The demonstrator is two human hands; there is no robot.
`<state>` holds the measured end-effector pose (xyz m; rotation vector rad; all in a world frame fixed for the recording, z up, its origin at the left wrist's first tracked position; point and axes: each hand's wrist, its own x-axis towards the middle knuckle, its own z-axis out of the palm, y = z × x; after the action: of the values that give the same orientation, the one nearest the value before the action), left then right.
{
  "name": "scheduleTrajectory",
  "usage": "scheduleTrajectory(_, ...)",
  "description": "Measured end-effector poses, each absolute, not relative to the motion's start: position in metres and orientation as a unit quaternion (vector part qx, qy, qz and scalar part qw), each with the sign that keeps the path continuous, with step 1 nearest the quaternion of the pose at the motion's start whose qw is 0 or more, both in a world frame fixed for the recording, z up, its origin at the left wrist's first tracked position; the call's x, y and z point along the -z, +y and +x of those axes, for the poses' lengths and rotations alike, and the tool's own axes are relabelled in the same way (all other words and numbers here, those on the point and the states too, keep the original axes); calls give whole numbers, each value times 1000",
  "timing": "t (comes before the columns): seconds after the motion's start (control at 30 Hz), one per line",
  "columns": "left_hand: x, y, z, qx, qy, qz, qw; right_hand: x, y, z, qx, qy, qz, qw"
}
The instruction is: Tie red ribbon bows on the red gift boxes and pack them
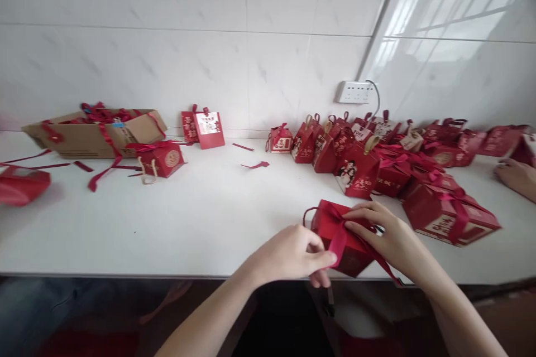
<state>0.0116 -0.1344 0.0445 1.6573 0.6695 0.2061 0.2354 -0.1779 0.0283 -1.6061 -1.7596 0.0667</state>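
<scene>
A red gift box (354, 259) sits at the table's front edge, a dark red cord handle looping out at its left. Crimson ribbon (338, 242) crosses its top, with one tail running down the right side. My left hand (299, 254) pinches a ribbon end between thumb and fingers at the box's left front. On top, my right hand (379, 226) has its fingers pressed together on the ribbon where it gathers. The exact knot is partly hidden under those fingers. Just right stands a larger red gift box (452, 212) tied with a ribbon bow.
Many red gift boxes (355, 167) crowd the back right. A cardboard box (84, 142) of ribbons stands back left, near a red box with rope handles (165, 159). Ribbon scraps (255, 165) lie mid-table. Another person's hand (517, 175) rests at far right. A power socket (357, 92) is on the wall.
</scene>
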Motion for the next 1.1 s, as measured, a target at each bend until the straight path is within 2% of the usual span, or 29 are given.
scheduleTrajectory(0.07, -55, -120, 5, 16, 306, 768, 563, -33, -179, 233, -36, -684, -633, 360)
scheduleTrajectory(0.1, -59, -111, 5, 25, 324, 775, 542, -35, -179, 232, -42, -683, -639, 351)
scheduleTrajectory(0.23, -65, -83, 31, -205, 390, 795, 418, -41, -179, 229, -76, -675, -654, 333)
scheduleTrajectory(0.3, -61, -81, 48, -239, 366, 809, 392, -42, -180, 228, -94, -669, -652, 344)
scheduleTrajectory(0.4, -53, -87, 60, -230, 341, 815, 409, -39, -184, 229, -107, -653, -641, 389)
scheduleTrajectory(0.53, -48, -93, 59, -238, 358, 805, 409, -32, -198, 231, -89, -523, -678, 510)
scheduleTrajectory(0.63, -46, -94, 58, -237, 377, 794, 414, -28, -207, 230, -152, -446, -742, 478)
scheduleTrajectory(0.73, -45, -93, 61, -238, 388, 782, 426, -28, -207, 227, -241, -433, -744, 447)
scheduleTrajectory(0.97, -42, -95, 59, -271, 386, 769, 432, -26, -192, 227, -310, -445, -701, 463)
scheduleTrajectory(1.1, -37, -100, 55, -285, 396, 740, 463, -20, -193, 227, -348, -443, -644, 517)
